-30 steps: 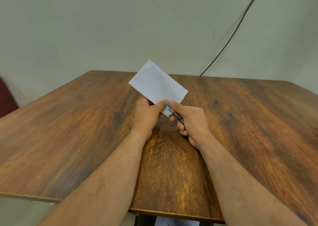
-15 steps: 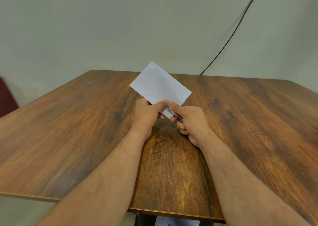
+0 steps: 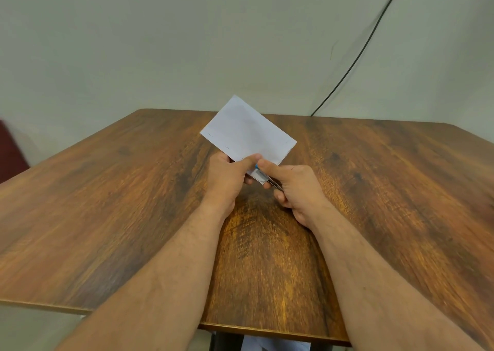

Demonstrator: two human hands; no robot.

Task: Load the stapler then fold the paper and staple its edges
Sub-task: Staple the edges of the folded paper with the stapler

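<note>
A folded white paper [image 3: 247, 134] is held tilted above the wooden table [image 3: 107, 203]. Short staple marks show along its lower left edge. My left hand [image 3: 227, 179] pinches the paper's near corner between thumb and fingers. My right hand [image 3: 294, 190] grips a small stapler [image 3: 263, 176] with a blue tip and metal body. The stapler's jaws sit over the paper's near corner, right beside my left thumb. Most of the stapler is hidden inside my right fist.
A black cable [image 3: 355, 56] runs down the pale wall to the table's far edge. A dark red object [image 3: 10, 155] shows at the far left. White sheets [image 3: 275, 346] lie below the table's near edge.
The paper and both hands have drifted slightly to the right and away. Both grips are unchanged.
</note>
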